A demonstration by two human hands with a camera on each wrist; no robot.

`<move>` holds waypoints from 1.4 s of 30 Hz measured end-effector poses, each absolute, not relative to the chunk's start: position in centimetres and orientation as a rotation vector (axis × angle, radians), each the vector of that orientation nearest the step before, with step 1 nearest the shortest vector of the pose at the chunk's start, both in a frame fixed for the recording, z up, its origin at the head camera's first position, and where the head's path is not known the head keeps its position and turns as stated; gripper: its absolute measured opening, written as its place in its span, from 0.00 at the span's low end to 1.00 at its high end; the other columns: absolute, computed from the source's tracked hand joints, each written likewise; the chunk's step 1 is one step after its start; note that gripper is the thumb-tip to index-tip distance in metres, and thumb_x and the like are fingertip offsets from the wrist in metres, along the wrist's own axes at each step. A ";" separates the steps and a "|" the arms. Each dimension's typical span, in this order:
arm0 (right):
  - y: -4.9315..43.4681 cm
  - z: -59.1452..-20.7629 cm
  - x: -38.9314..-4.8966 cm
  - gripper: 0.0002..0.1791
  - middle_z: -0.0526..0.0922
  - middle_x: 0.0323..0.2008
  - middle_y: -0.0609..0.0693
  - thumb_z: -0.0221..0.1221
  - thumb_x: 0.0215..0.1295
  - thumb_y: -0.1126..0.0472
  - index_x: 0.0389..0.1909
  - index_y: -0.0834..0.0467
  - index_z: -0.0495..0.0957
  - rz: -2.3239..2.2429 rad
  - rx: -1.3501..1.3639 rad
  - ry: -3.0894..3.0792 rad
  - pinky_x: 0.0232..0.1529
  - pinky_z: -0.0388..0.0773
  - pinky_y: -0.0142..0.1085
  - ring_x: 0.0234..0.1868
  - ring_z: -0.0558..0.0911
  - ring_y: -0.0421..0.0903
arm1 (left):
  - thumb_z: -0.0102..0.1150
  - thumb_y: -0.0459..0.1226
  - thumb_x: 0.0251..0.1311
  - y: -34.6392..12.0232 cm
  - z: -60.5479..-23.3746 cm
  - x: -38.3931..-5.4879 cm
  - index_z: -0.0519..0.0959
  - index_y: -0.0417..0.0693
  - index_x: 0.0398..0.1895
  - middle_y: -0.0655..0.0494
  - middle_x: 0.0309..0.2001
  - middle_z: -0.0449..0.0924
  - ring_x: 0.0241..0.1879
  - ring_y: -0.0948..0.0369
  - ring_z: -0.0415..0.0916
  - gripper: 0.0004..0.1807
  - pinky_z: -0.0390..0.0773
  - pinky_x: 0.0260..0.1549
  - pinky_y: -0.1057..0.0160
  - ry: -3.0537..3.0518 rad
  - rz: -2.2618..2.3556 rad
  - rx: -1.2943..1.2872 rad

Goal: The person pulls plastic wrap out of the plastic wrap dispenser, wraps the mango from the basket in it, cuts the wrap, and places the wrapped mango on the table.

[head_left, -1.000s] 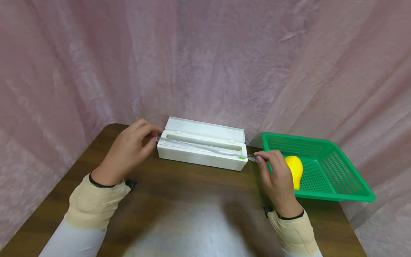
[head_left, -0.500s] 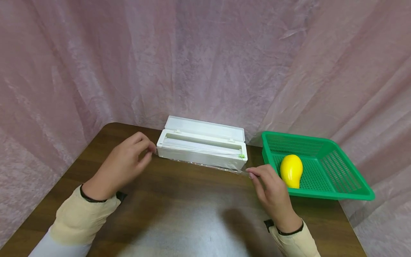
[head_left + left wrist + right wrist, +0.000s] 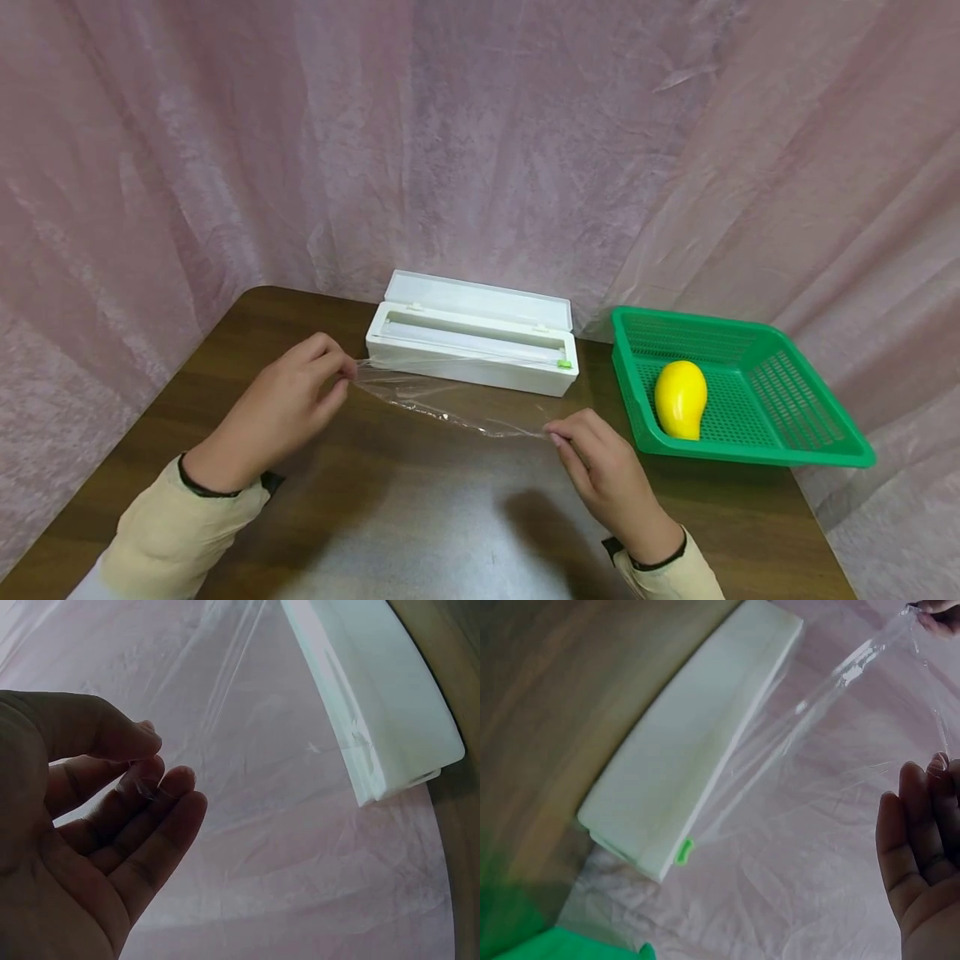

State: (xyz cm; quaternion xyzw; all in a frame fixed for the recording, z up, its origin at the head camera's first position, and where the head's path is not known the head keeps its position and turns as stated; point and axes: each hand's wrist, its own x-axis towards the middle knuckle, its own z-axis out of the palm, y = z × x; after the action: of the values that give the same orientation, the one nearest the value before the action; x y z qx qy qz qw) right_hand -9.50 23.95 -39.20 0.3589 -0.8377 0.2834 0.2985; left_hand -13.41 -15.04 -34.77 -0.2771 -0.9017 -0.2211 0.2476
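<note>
A sheet of clear plastic wrap (image 3: 427,398) stretches from the white wrap dispenser (image 3: 472,367) toward the person, its shiny front edge sagging between both hands. The left hand (image 3: 281,408) pinches one corner between thumb and index finger, left of the dispenser. At the opposite corner the right hand (image 3: 603,475) pinches the wrap with thumb and fingertips, nearer the person. The dispenser's lid (image 3: 480,300) stands raised at the back, and a white roll (image 3: 472,340) lies inside. A small green slider (image 3: 564,364) sits at its right front end. In the right wrist view the wrap (image 3: 855,671) runs taut from the dispenser.
A green plastic basket (image 3: 750,457) stands right of the dispenser, with a yellow mango-shaped fruit (image 3: 681,400) in it. Everything rests on a dark wooden table (image 3: 420,508). A pink curtain (image 3: 480,142) hangs close behind.
Both hands have drawn the wrap toward the person, out over the dispenser's front, the right hand farther and also leftward. More wrap shows between them. Dispenser and basket have stayed put.
</note>
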 end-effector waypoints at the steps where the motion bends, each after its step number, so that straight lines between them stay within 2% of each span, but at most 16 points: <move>1: 23.8 -39.4 -9.5 0.10 0.81 0.37 0.45 0.56 0.75 0.58 0.45 0.59 0.83 0.756 0.962 -2.232 0.42 0.76 0.24 0.37 0.78 0.39 | 0.66 0.25 0.54 -15.0 -34.8 -13.4 0.83 0.47 0.31 0.58 0.36 0.76 0.33 0.65 0.75 0.08 0.76 0.30 0.61 -2.459 -0.601 -0.758; 3: 23.7 -39.7 -9.5 0.07 0.81 0.38 0.45 0.61 0.70 0.65 0.45 0.59 0.83 0.757 0.975 -2.244 0.42 0.76 0.25 0.37 0.77 0.38 | 0.66 0.25 0.54 -15.0 -34.9 -13.4 0.83 0.46 0.32 0.58 0.36 0.76 0.33 0.65 0.74 0.08 0.76 0.30 0.61 -2.463 -0.595 -0.756; 6: 23.4 -40.2 -9.5 0.13 0.81 0.38 0.44 0.65 0.60 0.73 0.45 0.58 0.83 0.763 0.987 -2.271 0.43 0.76 0.25 0.37 0.78 0.38 | 0.66 0.25 0.54 -15.1 -35.1 -13.5 0.83 0.46 0.32 0.58 0.36 0.77 0.33 0.65 0.74 0.07 0.76 0.30 0.61 -2.489 -0.589 -0.751; 7: 23.4 -40.3 -9.5 0.11 0.81 0.39 0.44 0.64 0.63 0.70 0.45 0.57 0.82 0.767 0.984 -2.290 0.43 0.76 0.25 0.38 0.78 0.38 | 0.66 0.26 0.54 -15.1 -35.2 -13.5 0.84 0.46 0.32 0.58 0.36 0.77 0.33 0.65 0.74 0.07 0.76 0.30 0.61 -2.499 -0.586 -0.746; 13: 22.6 -41.1 -9.5 0.12 0.80 0.39 0.43 0.64 0.63 0.70 0.46 0.56 0.82 0.770 0.992 -2.346 0.44 0.76 0.24 0.38 0.78 0.38 | 0.65 0.27 0.56 -15.3 -35.8 -13.6 0.84 0.45 0.34 0.58 0.36 0.77 0.33 0.64 0.72 0.06 0.75 0.31 0.60 -2.557 -0.583 -0.730; 15: 22.3 -41.2 -9.5 0.15 0.80 0.39 0.43 0.66 0.59 0.73 0.46 0.56 0.82 0.762 1.006 -2.337 0.44 0.76 0.25 0.38 0.78 0.38 | 0.65 0.27 0.55 -15.4 -35.9 -13.6 0.84 0.45 0.34 0.58 0.36 0.77 0.33 0.64 0.72 0.06 0.75 0.31 0.60 -2.556 -0.584 -0.731; 19: 21.9 -41.2 -9.5 0.14 0.81 0.39 0.43 0.65 0.60 0.71 0.45 0.56 0.82 0.743 1.015 -2.314 0.44 0.76 0.26 0.39 0.78 0.38 | 0.65 0.27 0.55 -15.6 -36.1 -13.6 0.84 0.46 0.33 0.58 0.36 0.77 0.33 0.64 0.72 0.06 0.75 0.32 0.60 -2.544 -0.578 -0.737; 23: 21.7 -40.8 -9.6 0.07 0.81 0.38 0.45 0.60 0.69 0.66 0.45 0.58 0.82 0.740 1.024 -2.258 0.43 0.75 0.27 0.38 0.78 0.39 | 0.65 0.27 0.56 -15.8 -36.2 -13.5 0.84 0.47 0.33 0.58 0.36 0.77 0.33 0.64 0.72 0.06 0.75 0.33 0.59 -2.560 -0.576 -0.743; 26: 21.4 -40.5 -9.8 0.09 0.81 0.37 0.46 0.55 0.75 0.62 0.45 0.60 0.82 0.750 1.023 -2.211 0.43 0.75 0.28 0.38 0.77 0.41 | 0.65 0.28 0.58 -15.9 -36.2 -13.5 0.84 0.45 0.34 0.58 0.37 0.77 0.34 0.63 0.73 0.04 0.75 0.33 0.59 -2.582 -0.586 -0.748; 35: 21.6 -40.7 -9.5 0.07 0.81 0.37 0.45 0.57 0.74 0.63 0.44 0.58 0.82 0.730 1.013 -2.277 0.43 0.75 0.27 0.39 0.78 0.40 | 0.66 0.28 0.57 -16.2 -37.3 -13.4 0.82 0.47 0.32 0.59 0.35 0.76 0.33 0.64 0.73 0.05 0.76 0.32 0.60 -2.624 -0.588 -0.787; 42: 22.9 -41.3 -8.4 0.05 0.80 0.36 0.42 0.61 0.70 0.64 0.43 0.56 0.83 0.694 0.968 -2.361 0.44 0.74 0.26 0.38 0.76 0.39 | 0.68 0.27 0.54 -16.2 -38.8 -12.8 0.81 0.49 0.31 0.63 0.32 0.73 0.30 0.67 0.69 0.08 0.74 0.29 0.65 -2.650 -0.590 -0.848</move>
State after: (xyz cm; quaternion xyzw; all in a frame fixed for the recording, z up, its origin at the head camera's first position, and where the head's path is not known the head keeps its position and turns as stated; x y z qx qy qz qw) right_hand -8.44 22.93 -41.33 0.3548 -0.8653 0.2542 0.2462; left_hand -12.80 -16.21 -38.75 -0.2948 -0.9215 -0.2051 0.1482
